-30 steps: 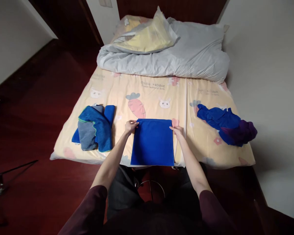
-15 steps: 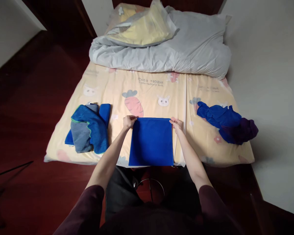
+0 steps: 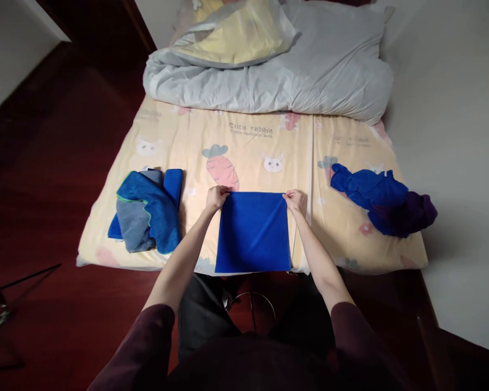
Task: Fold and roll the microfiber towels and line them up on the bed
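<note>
A blue towel (image 3: 253,233) lies spread as a flat square at the near edge of the bed, its lower side along the mattress edge. My left hand (image 3: 217,197) pinches its far left corner. At the far right corner, my right hand (image 3: 294,200) pinches the cloth between thumb and fingers. To the left is a loose pile of folded cloths, with a grey cloth (image 3: 132,225) and a blue cloth with green edging (image 3: 161,214) on top. Crumpled blue cloths (image 3: 370,187) lie to the right, with a dark purple cloth (image 3: 418,210) among them.
The bed (image 3: 252,157) has a cream sheet printed with rabbits and carrots. A rolled grey quilt (image 3: 334,70) and a yellow pillow (image 3: 244,41) in a clear cover lie across its far end. A wall (image 3: 464,163) stands on the right; dark red floor (image 3: 44,206) shows left.
The towel's far edge lies flatter, and a diagonal crease shows on its right half. Both hands still hold its far corners. The camera view has shifted slightly.
</note>
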`<act>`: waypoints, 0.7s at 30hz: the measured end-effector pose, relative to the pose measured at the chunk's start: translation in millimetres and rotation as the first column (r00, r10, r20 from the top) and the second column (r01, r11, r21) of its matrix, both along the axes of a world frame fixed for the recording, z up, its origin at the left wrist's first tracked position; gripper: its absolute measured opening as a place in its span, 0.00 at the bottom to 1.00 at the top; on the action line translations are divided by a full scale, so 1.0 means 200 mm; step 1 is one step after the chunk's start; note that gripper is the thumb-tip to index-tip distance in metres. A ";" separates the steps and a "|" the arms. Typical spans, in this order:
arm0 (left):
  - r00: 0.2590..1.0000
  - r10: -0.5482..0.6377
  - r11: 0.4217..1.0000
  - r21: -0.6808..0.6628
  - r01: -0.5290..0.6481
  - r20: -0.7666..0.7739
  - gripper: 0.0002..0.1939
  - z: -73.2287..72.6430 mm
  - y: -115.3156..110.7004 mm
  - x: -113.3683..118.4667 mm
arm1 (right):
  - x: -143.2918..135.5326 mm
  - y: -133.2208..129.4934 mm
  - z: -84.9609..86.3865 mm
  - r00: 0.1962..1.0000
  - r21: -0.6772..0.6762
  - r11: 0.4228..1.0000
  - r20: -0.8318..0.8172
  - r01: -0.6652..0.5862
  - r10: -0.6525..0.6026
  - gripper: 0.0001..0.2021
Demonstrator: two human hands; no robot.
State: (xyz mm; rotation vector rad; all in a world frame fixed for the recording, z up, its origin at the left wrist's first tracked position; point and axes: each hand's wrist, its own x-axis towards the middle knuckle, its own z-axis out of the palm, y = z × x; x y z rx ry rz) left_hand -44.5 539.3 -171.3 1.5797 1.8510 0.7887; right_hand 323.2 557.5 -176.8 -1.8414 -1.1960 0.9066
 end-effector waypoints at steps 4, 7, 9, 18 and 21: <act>0.974 -0.174 0.985 -0.034 0.171 -0.146 0.12 0.01 0.04 -0.02 | 0.00 0.03 -0.02 0.963 0.031 0.991 0.242 -0.127 0.116 0.12; 0.949 -0.246 0.967 -0.118 0.226 -0.197 0.06 0.02 0.08 -0.03 | 0.00 0.09 -0.02 0.940 -0.110 0.979 0.278 -0.171 0.196 0.11; 0.939 -0.263 0.960 -0.153 0.233 -0.222 0.05 0.04 0.11 -0.04 | 0.01 0.14 -0.01 0.934 -0.201 0.960 0.261 -0.196 0.245 0.10; 0.933 -0.028 0.983 0.159 0.090 -0.359 0.21 0.15 0.07 0.21 | -0.20 -0.06 0.13 0.761 0.102 0.952 0.628 -0.290 0.165 0.20; 0.890 -0.248 0.926 0.176 0.333 -0.382 0.27 0.10 -0.15 0.34 | -0.31 -0.31 0.14 0.622 0.054 0.840 0.698 -0.540 0.355 0.27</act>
